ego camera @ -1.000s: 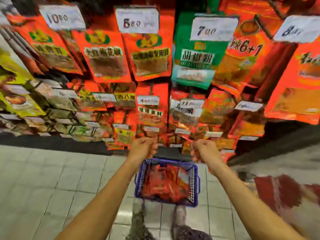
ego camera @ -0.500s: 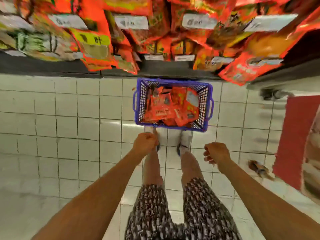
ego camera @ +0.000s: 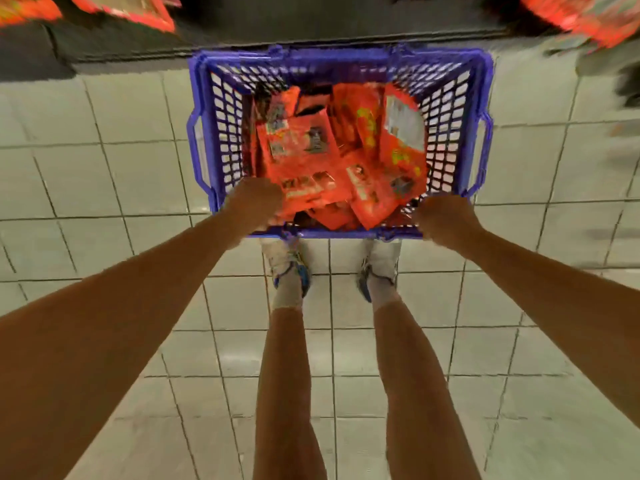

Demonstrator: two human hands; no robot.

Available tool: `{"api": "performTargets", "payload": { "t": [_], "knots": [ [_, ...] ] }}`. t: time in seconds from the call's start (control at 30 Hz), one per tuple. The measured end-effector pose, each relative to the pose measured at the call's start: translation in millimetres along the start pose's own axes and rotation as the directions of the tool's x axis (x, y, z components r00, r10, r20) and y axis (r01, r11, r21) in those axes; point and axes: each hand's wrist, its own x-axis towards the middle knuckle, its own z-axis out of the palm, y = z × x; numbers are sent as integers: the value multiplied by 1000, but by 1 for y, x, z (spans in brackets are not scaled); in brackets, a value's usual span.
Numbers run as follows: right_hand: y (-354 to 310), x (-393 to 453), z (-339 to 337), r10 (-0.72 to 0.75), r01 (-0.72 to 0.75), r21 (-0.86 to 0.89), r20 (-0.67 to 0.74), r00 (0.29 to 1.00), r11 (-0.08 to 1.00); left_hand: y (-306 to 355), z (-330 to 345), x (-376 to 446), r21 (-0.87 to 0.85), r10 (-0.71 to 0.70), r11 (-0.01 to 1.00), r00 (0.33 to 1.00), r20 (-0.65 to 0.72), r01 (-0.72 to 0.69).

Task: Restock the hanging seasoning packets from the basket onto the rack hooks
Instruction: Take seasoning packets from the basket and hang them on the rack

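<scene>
A blue plastic basket [ego camera: 479, 109] stands on the tiled floor, right in front of my feet. Inside lies a loose pile of several red-orange seasoning packets [ego camera: 311, 150], some flat and some leaning on the right wall. My left hand [ego camera: 254, 204] is at the basket's near left corner, over the nearest packets, with its fingers hidden behind the back of the hand. My right hand [ego camera: 445, 220] is at the near right corner, against the rim, its fingers also out of sight. Only the lowest hanging packets [ego camera: 138, 10] of the rack show, blurred along the top edge.
The dark base of the rack [ego camera: 311, 26] runs along the top, just behind the basket. More blurred red packets [ego camera: 588, 19] hang at the top right. My legs and white shoes [ego camera: 289, 268] stand on pale floor tiles directly behind the basket.
The view has tipped down from the rack to the floor and come closer to the basket. Both hands have dropped from rack height to the basket's near rim.
</scene>
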Motion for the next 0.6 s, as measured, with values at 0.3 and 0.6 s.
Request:
{"api": "performTargets", "payload": {
  "t": [0.3,0.6],
  "knots": [
    [-1,104,12,-161,144,-94,-209,965,985,-33,-3,85,730,390,644,919,-56,-228],
    [2,74,-5,-226,244,-12,-425,877,970,-1,13,64,477,692,668,712,-116,-572]
  ]
}}
